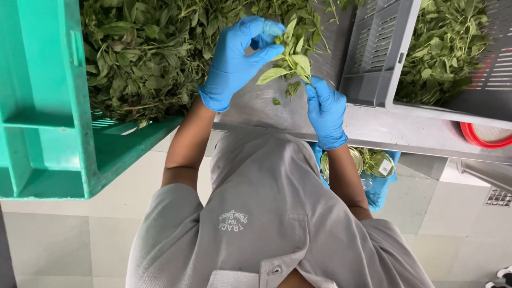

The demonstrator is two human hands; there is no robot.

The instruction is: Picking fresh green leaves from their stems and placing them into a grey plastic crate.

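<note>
Both my hands wear blue gloves and work on one sprig of green leafy herb (pixel 292 63) held above a steel table (pixel 384 130). My right hand (pixel 325 109) pinches the sprig's stem from below. My left hand (pixel 234 58) is curled over the top of the sprig, thumb and fingers closed on its upper leaves. One small loose leaf (pixel 276 101) lies on the table under the sprig. My grey shirt fills the lower middle of the view.
A large pile of the same herb (pixel 149 53) lies on the table beside a teal plastic crate (pixel 48 106) at the left. At the right a grey slotted crate (pixel 373 53) holds more herb (pixel 448 48). A red-rimmed container (pixel 480 136) and a blue bag of greens (pixel 381 168) sit near the table edge.
</note>
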